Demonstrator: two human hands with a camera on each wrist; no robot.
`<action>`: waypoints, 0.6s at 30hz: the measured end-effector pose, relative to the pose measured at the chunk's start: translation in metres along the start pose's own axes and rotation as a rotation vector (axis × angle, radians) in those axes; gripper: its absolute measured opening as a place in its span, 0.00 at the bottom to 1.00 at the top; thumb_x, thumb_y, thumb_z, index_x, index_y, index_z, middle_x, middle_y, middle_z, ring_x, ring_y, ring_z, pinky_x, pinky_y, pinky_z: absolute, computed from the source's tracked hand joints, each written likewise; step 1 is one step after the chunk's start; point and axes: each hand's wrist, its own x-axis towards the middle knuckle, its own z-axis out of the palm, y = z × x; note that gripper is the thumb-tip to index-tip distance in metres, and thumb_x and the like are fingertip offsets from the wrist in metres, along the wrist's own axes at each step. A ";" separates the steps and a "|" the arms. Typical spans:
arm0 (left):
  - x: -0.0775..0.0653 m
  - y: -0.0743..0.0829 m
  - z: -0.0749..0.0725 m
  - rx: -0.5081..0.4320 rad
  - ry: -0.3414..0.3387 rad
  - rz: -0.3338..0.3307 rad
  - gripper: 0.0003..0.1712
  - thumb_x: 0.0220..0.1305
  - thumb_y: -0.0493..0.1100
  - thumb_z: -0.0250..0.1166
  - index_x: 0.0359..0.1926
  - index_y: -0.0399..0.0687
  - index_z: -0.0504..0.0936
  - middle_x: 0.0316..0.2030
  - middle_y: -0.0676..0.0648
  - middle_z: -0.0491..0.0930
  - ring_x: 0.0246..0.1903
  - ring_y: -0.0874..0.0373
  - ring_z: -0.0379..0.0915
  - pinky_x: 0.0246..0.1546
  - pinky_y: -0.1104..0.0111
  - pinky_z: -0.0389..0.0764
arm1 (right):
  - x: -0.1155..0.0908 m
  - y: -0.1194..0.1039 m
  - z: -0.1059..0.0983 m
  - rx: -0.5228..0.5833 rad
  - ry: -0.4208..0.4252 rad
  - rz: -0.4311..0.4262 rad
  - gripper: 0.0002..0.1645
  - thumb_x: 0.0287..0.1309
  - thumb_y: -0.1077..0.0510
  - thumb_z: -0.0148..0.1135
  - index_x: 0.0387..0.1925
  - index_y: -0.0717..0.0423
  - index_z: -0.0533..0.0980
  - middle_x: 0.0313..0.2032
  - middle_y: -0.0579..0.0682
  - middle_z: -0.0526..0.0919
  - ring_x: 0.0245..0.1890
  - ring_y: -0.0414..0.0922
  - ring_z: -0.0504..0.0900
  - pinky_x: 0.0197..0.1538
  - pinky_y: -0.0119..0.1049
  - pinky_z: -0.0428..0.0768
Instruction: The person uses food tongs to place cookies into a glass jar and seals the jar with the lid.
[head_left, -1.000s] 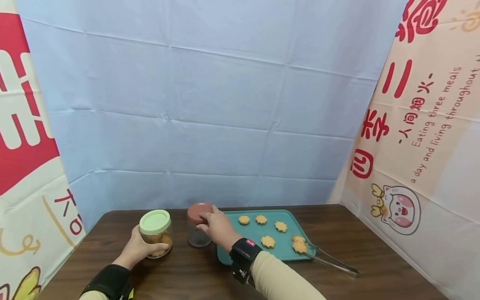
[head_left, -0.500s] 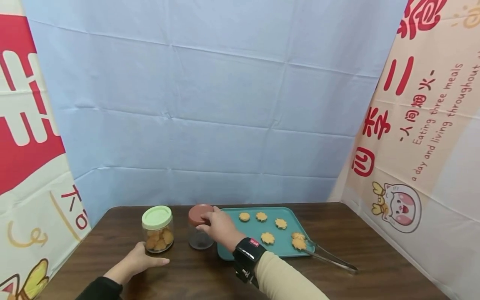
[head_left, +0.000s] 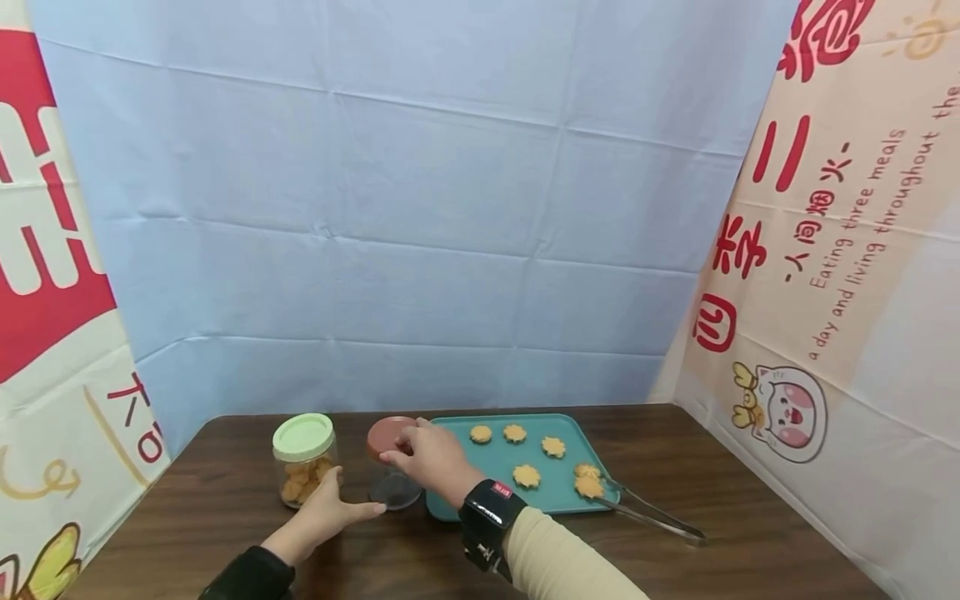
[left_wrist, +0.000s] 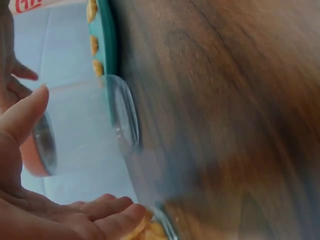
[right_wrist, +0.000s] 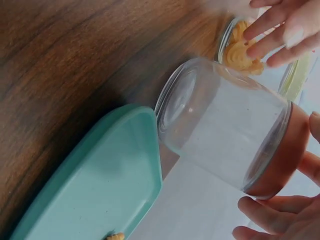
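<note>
My right hand [head_left: 438,458] holds the reddish-brown lid [right_wrist: 282,155] of a clear jar [right_wrist: 220,120], which shows nothing inside. This jar stands upright beside the teal tray. My left hand [head_left: 326,512] is spread, thumb and fingers apart, in front of the gap between the two jars. In the left wrist view its thumb [left_wrist: 27,115] lies near the clear jar's side; contact is hard to tell. On the left stands a second jar with a pale green lid [head_left: 303,435], with golden cookies [head_left: 303,479] inside it.
The teal tray [head_left: 487,492] carries several flower-shaped cookies [head_left: 527,476]. Metal tongs [head_left: 660,518] lie across its right front corner, their handle end over the dark wooden table [head_left: 750,500]. Blue cloth [head_left: 450,250] hangs behind, with printed cloths on both sides.
My left hand has come off the cookie-filled jar and moved right, toward the clear jar. My right hand stays on the reddish-brown lid. The head view has shifted slightly.
</note>
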 end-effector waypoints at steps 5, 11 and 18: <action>0.011 -0.001 0.011 -0.071 0.018 0.018 0.69 0.54 0.55 0.75 0.69 0.19 0.34 0.66 0.16 0.42 0.65 0.22 0.42 0.59 0.38 0.61 | -0.001 -0.001 0.001 -0.003 -0.003 0.003 0.15 0.62 0.43 0.63 0.37 0.49 0.84 0.34 0.44 0.84 0.54 0.50 0.79 0.49 0.40 0.80; 0.017 -0.002 0.018 -0.093 0.015 0.051 0.71 0.53 0.54 0.76 0.70 0.21 0.31 0.67 0.17 0.39 0.65 0.21 0.40 0.60 0.36 0.58 | -0.002 -0.001 -0.001 0.021 -0.004 -0.020 0.14 0.63 0.44 0.63 0.33 0.48 0.85 0.30 0.41 0.82 0.42 0.42 0.81 0.40 0.32 0.79; 0.022 0.000 0.021 -0.127 -0.024 0.073 0.68 0.55 0.52 0.75 0.71 0.25 0.33 0.69 0.20 0.38 0.66 0.22 0.38 0.61 0.36 0.56 | -0.004 0.000 -0.005 0.070 -0.031 -0.028 0.13 0.63 0.45 0.63 0.32 0.47 0.85 0.33 0.40 0.82 0.38 0.38 0.80 0.36 0.27 0.77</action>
